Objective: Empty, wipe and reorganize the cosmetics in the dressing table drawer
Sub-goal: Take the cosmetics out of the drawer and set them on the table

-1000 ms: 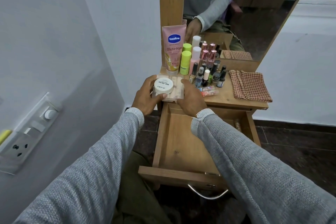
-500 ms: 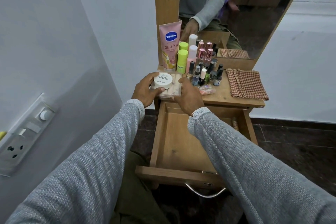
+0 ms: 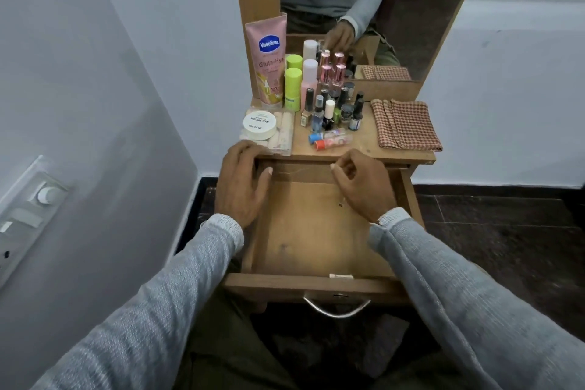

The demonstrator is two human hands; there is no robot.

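The cosmetics are set out on the wooden desk point(image 3: 373, 149); the open wooden drawer point(image 3: 316, 231), nearly emptied, is unwiped. Both hands, left point(image 3: 242, 182) and right point(image 3: 364, 185), hang loosely curled, nothing visibly held.

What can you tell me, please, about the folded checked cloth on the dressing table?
The checked cloth is a woven fabric in a small reddish-brown and cream check. It lies flat, folded into several layers whose edges show along its left side. It sits at the right end of the wooden table top, just in front of the mirror, which reflects it. Neither hand touches it, and it lies apart from the bottles.
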